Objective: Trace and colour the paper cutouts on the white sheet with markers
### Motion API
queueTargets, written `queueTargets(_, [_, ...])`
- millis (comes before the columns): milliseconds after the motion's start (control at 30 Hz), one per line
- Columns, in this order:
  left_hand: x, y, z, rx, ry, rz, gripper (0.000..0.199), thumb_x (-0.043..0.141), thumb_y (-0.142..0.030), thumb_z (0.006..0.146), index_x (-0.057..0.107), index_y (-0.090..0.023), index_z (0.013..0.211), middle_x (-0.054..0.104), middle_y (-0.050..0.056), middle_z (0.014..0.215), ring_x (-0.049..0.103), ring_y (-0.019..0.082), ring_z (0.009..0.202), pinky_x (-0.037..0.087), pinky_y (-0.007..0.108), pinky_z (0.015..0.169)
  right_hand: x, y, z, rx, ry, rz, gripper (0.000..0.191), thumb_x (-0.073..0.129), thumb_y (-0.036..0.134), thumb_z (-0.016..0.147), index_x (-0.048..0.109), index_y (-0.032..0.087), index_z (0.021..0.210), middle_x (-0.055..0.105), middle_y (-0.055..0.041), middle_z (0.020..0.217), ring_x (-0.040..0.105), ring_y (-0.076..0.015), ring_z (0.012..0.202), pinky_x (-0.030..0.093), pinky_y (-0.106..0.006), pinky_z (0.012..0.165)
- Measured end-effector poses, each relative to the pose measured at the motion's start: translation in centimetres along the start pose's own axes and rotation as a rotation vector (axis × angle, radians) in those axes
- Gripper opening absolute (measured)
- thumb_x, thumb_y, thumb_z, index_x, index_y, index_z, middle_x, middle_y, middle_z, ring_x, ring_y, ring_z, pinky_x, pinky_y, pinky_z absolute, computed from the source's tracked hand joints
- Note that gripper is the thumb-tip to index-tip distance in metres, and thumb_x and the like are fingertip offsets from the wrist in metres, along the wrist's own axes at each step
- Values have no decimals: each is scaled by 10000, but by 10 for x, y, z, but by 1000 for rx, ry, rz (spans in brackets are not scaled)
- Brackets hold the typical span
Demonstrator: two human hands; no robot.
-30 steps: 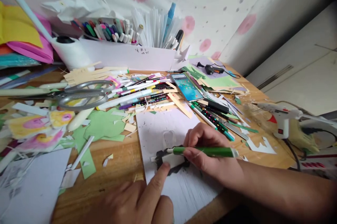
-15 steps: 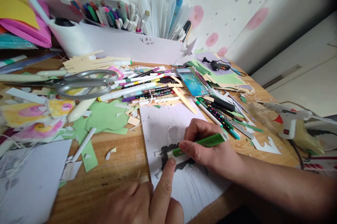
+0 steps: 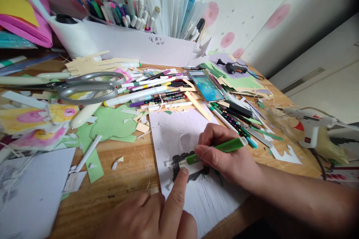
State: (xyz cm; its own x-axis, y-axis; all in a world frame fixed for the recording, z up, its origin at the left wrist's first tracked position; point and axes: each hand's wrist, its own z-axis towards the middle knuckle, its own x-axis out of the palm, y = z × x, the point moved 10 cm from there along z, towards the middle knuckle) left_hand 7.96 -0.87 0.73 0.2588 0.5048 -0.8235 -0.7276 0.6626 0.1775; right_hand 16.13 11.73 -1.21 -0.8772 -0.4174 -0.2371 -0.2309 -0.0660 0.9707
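My right hand [image 3: 228, 155] is closed around a green marker [image 3: 224, 147], held at a low slant with its tip to the left. The tip meets a small pale strip of paper [image 3: 193, 169] with a dark, ragged border around it. That piece lies on a white sheet [image 3: 193, 198] marked with dark streaks. My left hand [image 3: 157, 209] presses its outstretched index fingertip on the pale strip just below the marker tip. The other left fingers are curled, and nothing shows in them. Part of the strip is hidden by both hands.
Grey-handled scissors [image 3: 89, 88] and green paper scraps [image 3: 113, 123] lie to the left. Behind the sheet are several pens [image 3: 151, 95] and a phone [image 3: 206, 86]. A white glue gun [image 3: 308, 126] stands at the right. A white box of markers [image 3: 140, 46] lines the back.
The marker and my right hand have shifted slightly to the right. The left index finger stays pressed on the piece. The whole view has moved a little.
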Motion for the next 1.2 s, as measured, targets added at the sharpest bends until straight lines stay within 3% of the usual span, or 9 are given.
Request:
queueTargets(200, [-3, 3, -3, -78, -138, 4, 247, 357, -61, 787, 389, -220, 600, 751, 16, 909, 444, 119, 358, 325, 343, 418, 0, 2, -1, -5, -4, 5, 241, 645, 283, 774, 474, 189, 632, 487, 44, 533, 386, -85, 464, 296, -220, 419])
queueTargets(367, [-4, 2, 1, -48, -127, -16, 226, 388, -36, 766, 439, -214, 636, 742, 16, 963, 454, 118, 371, 323, 335, 406, 0, 2, -1, -10, -10, 8, 239, 680, 244, 747, 475, 188, 637, 492, 48, 542, 387, -82, 472, 294, -217, 429])
queueTargets(1033, [-5, 1, -1, -2, -107, 6, 206, 369, -57, 754, 365, -226, 636, 727, 75, 1031, 467, 130, 361, 336, 327, 399, -4, 0, -1, -5, -28, 32, 248, 686, 236, 729, 472, 187, 614, 488, 50, 535, 391, -80, 470, 302, -215, 430])
queueTargets(1200, [-4, -1, 4, 36, -44, 7, 194, 387, -45, 744, 383, -217, 655, 717, 77, 1073, 492, 117, 381, 365, 306, 408, -6, 0, 0, -8, -33, 28, 245, 669, 224, 737, 462, 190, 610, 471, 55, 531, 379, -77, 466, 293, -215, 429])
